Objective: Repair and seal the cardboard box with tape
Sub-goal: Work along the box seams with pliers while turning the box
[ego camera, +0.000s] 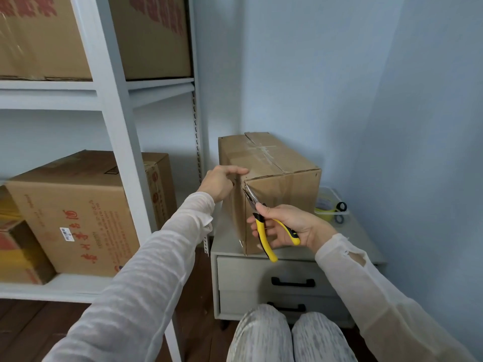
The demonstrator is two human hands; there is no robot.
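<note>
A brown cardboard box (285, 189) stands on a low grey drawer cabinet (261, 273), old clear tape across its top seam. My left hand (222, 182) grips the box's near upper left corner, with clear tape running down that edge. My right hand (290, 226) holds yellow-handled pliers (264, 228) whose jaws touch the near vertical corner edge just below the top. A clear tray (333, 205) behind the box on the right holds rolls of tape (324, 205).
A white metal shelf rack (115, 131) fills the left, loaded with several cardboard boxes (75, 212). Blue walls close in behind and on the right. My knees (287, 335) sit in front of the cabinet on a dark wooden floor.
</note>
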